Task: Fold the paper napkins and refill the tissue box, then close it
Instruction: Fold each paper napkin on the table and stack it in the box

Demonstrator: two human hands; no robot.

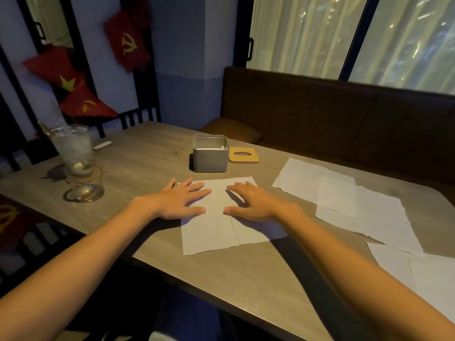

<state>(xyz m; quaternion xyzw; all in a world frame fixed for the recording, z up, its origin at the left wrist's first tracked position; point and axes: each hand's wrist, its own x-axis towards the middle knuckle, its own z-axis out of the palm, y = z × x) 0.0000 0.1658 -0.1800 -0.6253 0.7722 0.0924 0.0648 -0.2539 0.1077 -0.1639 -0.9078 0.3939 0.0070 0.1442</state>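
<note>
A white paper napkin lies flat on the wooden table in front of me, with a crease down its middle. My left hand rests palm down on its left half, fingers spread. My right hand presses on its right half, fingers apart. Behind the napkin stands a grey metal tissue box, open at the top, with white napkins inside. Its yellow wooden lid with an oval slot lies flat on the table just right of the box.
Several unfolded napkins lie spread over the right side of the table. A tall glass with ice and a small glass stand at the left. A dark bench back runs behind the table.
</note>
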